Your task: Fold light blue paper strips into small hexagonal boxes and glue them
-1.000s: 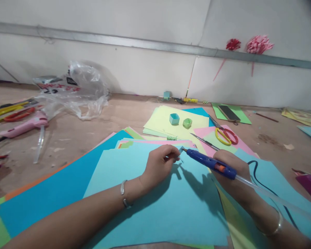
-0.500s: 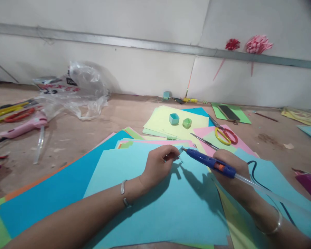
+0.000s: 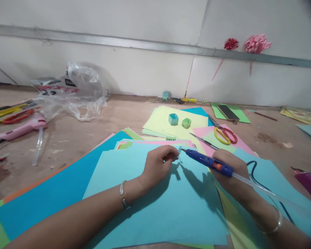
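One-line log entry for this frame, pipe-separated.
left hand: pinching small blue paper piece | right hand: gripping blue glue gun, nozzle at the piece | under hands: light blue sheet | beyond: scissors

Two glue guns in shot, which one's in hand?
The blue glue gun, held in the right hand. The pink glue gun lies untouched on the table's far left.

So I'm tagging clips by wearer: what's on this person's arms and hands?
Both forearms are bare, with no sleeves or gloves in view. The left hand has a thin silver bangle at its wrist. The right hand has a wider, pale metallic bangle at its wrist. No rings or watch are visible.
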The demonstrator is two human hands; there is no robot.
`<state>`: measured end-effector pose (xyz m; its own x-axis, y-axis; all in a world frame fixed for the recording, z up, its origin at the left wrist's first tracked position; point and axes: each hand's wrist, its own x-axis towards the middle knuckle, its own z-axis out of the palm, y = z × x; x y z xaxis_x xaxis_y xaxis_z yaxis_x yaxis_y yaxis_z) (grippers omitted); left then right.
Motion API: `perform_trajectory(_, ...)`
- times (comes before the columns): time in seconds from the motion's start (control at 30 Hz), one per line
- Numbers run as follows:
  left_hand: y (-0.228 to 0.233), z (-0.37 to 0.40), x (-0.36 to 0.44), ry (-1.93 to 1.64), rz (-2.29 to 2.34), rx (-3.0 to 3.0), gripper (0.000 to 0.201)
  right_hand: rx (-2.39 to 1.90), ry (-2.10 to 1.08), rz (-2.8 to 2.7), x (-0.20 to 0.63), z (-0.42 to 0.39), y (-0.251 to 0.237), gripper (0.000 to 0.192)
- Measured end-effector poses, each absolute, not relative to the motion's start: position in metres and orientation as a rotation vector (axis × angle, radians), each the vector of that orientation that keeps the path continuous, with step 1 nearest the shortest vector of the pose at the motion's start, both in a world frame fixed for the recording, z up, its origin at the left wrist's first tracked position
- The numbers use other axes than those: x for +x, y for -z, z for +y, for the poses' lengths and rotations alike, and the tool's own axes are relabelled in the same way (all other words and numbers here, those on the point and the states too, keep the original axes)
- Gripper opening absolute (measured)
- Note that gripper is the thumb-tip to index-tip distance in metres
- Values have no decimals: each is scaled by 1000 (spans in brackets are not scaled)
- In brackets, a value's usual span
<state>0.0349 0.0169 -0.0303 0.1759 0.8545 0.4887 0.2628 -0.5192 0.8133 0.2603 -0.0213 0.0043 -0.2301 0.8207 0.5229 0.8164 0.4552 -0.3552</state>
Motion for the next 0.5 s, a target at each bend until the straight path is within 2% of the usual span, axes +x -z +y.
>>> perform_trajectory(0.5, 30, 16, 38, -1426, 1022, 1912, 20, -1495, 44, -2027, 266, -15, -4, 21)
